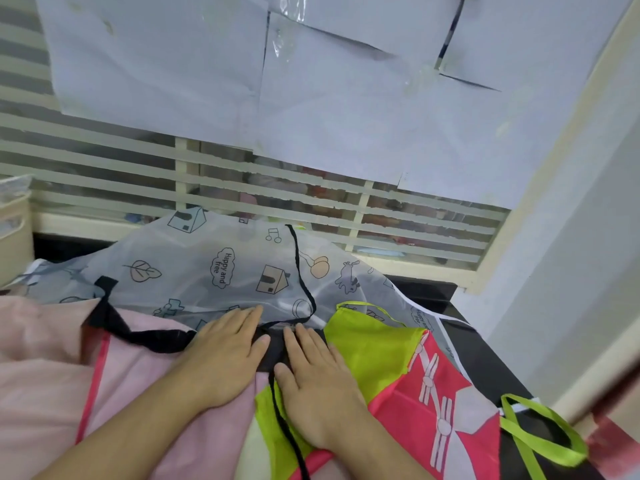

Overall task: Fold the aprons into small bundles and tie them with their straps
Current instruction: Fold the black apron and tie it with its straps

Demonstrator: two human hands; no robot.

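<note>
Both hands are laid flat, fingers straight and together, nothing gripped: the left hand [225,355] and right hand [317,382] are pressed on a black apron [266,344] between them. Thin translucent printed apron [207,271] cloth is spread behind. Soft pink fabric [45,375] is heaped left; a glossy lime-and-red apron [398,368] lies right. A narrow black strap [304,282] is curved across the printed cloth.

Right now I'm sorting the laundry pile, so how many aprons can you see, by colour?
Translucent white apron with cartoon prints: 1
Pink apron: 1
Lime green and coral apron: 1
Total: 3

Both hands, left and right, press flat on a folded black strip between them; whether more aprons lie underneath cannot be told.
</note>
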